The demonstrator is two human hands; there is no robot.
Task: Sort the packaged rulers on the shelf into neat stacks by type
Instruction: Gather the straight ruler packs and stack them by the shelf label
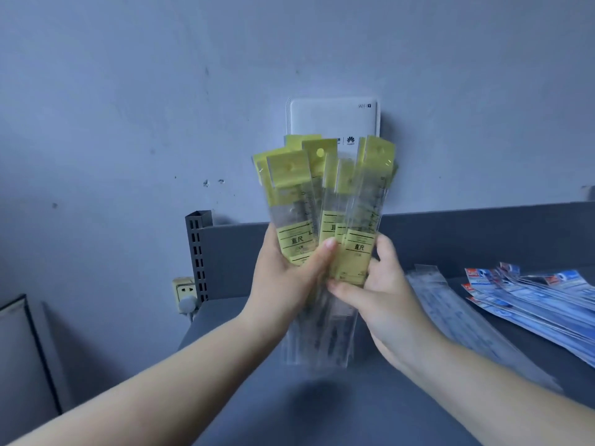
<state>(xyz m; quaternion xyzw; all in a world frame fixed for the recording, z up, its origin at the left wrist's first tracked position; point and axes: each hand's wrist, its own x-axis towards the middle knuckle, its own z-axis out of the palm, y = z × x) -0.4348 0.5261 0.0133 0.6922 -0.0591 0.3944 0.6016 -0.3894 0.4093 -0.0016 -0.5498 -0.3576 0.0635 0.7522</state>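
Both hands hold one fanned bundle of yellow-label packaged rulers [325, 194] upright above the grey shelf [322, 407]. My left hand [289, 278] grips the bundle's left side, thumb across the front labels. My right hand [380, 294] clasps the right side, fingers curled under the clear sleeves. The bundle's lower ends hang just above the shelf surface. To the right lie clear-sleeved white rulers [450, 317] and a spread pile of blue-label packaged rulers [541, 300].
A white router box [335, 120] leans on the wall behind the bundle. A slotted grey shelf upright [198, 252] stands at the left, with a wall socket and plug [185, 294] beside it. The shelf's back rail [483, 236] runs behind.
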